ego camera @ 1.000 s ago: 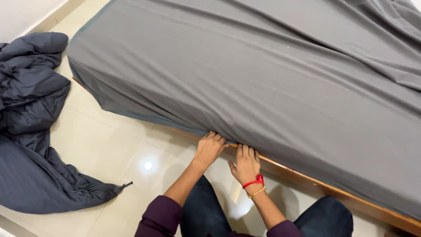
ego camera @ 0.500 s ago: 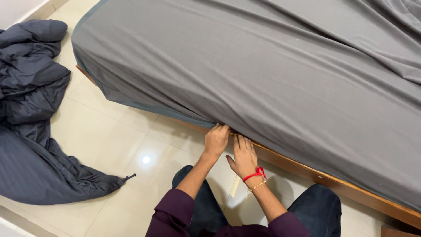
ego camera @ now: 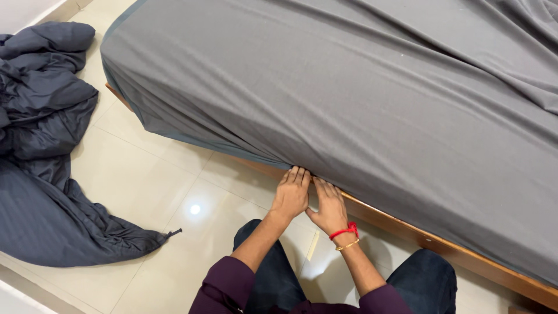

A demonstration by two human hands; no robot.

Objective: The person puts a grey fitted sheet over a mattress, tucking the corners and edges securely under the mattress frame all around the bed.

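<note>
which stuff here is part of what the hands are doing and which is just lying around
In use:
left hand and right hand, pressed at the grey sheet edge
wooden bed frame

Lying about:
dark bedding heap on the tiled floor

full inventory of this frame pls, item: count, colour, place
bed sheet: 1, grey, spread over the mattress, edge hanging at the near side
bed frame: 1, brown wood, under the sheet edge
bedding heap: 1, dark blue-grey, crumpled on the floor at left
floor: cream glossy tiles
wrist bands: red thread and thin gold one, right wrist
left hand: 1, flat at the sheet edge
right hand: 1, beside it, fingers at the sheet edge
</note>
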